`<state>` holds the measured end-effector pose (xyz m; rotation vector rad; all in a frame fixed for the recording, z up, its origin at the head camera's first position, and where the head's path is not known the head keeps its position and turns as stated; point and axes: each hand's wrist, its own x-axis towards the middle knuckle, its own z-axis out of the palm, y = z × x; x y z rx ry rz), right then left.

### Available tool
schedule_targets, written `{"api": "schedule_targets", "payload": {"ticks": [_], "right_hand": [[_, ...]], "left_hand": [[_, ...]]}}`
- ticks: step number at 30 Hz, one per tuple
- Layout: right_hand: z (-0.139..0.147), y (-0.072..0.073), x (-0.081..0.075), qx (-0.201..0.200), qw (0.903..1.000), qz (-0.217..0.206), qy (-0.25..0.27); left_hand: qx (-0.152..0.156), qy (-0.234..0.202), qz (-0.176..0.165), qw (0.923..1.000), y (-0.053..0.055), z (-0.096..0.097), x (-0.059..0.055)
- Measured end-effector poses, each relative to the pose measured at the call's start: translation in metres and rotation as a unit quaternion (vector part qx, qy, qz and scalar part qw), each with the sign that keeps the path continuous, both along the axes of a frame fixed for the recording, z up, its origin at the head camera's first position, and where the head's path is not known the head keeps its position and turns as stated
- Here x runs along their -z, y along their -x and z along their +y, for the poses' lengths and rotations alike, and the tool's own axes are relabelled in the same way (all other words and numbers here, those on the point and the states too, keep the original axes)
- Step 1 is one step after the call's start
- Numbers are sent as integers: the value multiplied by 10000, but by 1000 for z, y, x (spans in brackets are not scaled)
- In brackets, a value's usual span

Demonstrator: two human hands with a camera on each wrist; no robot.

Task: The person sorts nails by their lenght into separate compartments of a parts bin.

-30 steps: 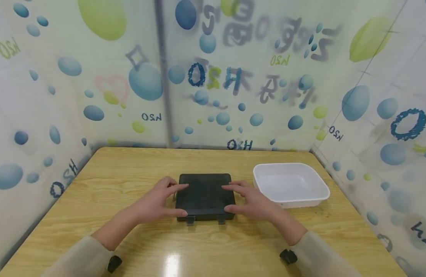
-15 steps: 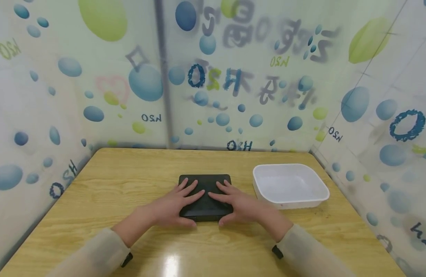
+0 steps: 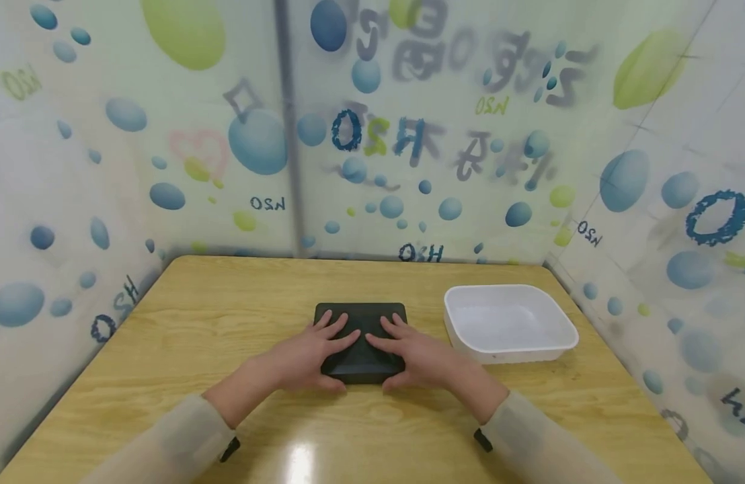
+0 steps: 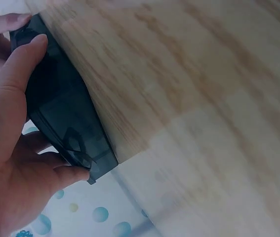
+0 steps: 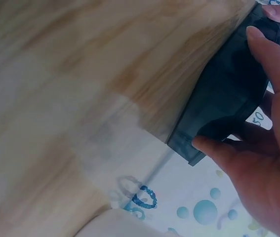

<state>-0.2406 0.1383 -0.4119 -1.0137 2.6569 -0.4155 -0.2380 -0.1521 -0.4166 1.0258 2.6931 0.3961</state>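
A black flat case (image 3: 362,364) lies on the wooden table in front of me, its lid down. My left hand (image 3: 304,354) rests on its left half with fingers spread over the lid and the thumb at the front edge. On the right half, my right hand (image 3: 425,357) lies the same way, its thumb also against the front edge. In the left wrist view the thumb touches the front side of the case (image 4: 63,106), and a small loop-like shape shows near one end. The right wrist view has that thumb on the dark front side (image 5: 221,84). Much of the lid is hidden under both hands.
To the right of the case stands a white rectangular tray (image 3: 510,356) with raised sides. The wooden table (image 3: 239,289) reaches back to a curtain (image 3: 360,202) printed with blue and green drops, which also hangs at both sides.
Both hands have moved from the case's sides inward onto the lid, thumbs now at the front edge. Two latches that stuck out at the front no longer show. Little differs over the last half second.
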Motion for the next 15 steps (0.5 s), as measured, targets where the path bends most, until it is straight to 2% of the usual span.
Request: {"api": "schedule_targets", "payload": {"ticks": [7, 11, 13, 15], "right_hand": [[-4, -1, -4, 54, 9997, 179, -130], [-6, -2, -2, 80, 9996, 163, -226], [-4, -3, -1, 119, 9998, 139, -123], [2, -6, -2, 219, 9995, 198, 77]], "left_hand": [[-44, -102, 2, 9999, -2, 1, -4], [-244, -227, 12, 9994, -5, -4, 2], [-398, -342, 21, 9986, -8, -6, 6], [-514, -465, 184, 9974, -9, -8, 8]]}}
